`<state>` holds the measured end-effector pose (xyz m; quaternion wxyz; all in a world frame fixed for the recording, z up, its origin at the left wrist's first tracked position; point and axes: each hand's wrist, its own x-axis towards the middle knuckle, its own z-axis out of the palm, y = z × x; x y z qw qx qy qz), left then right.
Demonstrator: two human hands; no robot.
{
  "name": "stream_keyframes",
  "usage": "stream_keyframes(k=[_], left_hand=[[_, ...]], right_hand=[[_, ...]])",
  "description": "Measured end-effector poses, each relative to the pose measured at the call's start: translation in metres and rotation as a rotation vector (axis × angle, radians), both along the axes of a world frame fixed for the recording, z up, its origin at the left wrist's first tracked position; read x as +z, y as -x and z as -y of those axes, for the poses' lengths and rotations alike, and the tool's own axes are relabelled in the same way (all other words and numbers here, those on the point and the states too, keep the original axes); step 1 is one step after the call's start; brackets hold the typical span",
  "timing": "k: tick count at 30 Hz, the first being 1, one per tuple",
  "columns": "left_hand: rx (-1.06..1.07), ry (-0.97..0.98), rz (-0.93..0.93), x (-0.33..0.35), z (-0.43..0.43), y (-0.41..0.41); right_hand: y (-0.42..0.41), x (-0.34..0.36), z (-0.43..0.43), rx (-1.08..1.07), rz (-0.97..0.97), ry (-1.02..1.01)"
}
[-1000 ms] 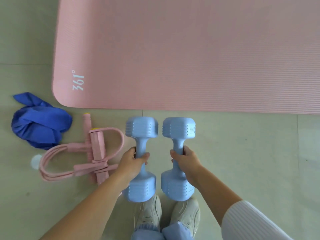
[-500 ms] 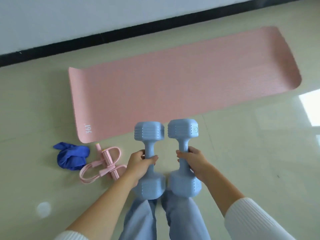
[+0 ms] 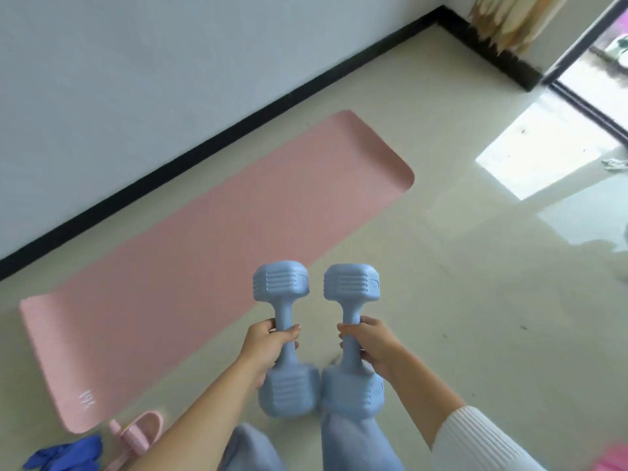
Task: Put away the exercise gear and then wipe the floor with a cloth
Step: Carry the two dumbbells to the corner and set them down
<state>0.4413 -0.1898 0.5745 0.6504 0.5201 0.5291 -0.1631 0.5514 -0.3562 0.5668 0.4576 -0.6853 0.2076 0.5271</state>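
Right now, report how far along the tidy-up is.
Nothing looks put away yet. In hand: the left hand grips the left dumbbell and the right hand grips the right dumbbell, both held up in front of the legs. Left to do: the pink mat lies unrolled on the floor, the pink pull band and the blue cloth lie beside it, and wiping is not yet begun.

Left hand point(image 3: 268, 348), right hand point(image 3: 372, 345), both clenched
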Motion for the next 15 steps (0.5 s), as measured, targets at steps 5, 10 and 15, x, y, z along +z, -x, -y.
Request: stream_keyframes(k=[5, 10, 15], left_hand=[[-0.118, 0.011, 0.077, 0.022, 0.046, -0.142], [-0.222, 0.009, 0.16, 0.042, 0.073, -0.287], [-0.334, 0.026, 0.218, 0.036, 0.088, -0.449]], right_hand=[[-0.127, 0.028, 0.064, -0.101, 0.071, 0.01], [-0.259, 0.05, 0.105, -0.217, 0.144, 0.008], [-0.404, 0.05, 0.124, -0.316, 0.195, -0.022]])
